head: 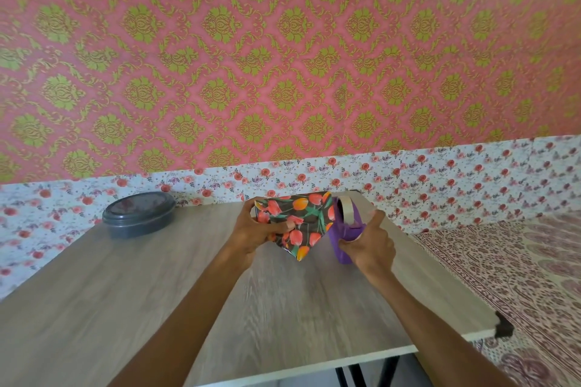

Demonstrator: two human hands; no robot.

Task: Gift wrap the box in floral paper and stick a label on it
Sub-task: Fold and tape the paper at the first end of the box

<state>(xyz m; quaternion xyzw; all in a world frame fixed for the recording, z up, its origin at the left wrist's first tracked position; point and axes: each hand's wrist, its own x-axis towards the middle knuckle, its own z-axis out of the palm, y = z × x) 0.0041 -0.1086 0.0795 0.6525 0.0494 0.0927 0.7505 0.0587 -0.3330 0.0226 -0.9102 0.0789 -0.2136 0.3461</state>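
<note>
The left hand (pixel 256 229) has a closed grip on the box (pixel 295 223), wrapped in tulip paper and held tilted above the table (pixel 125 308), one corner pointing down. The right hand (pixel 369 245) grips a purple tape dispenser (pixel 345 229) touching the box's right edge. A lidded tin (pixel 138 214) sits near the far-left edge. The near table surface lies bare.
</note>
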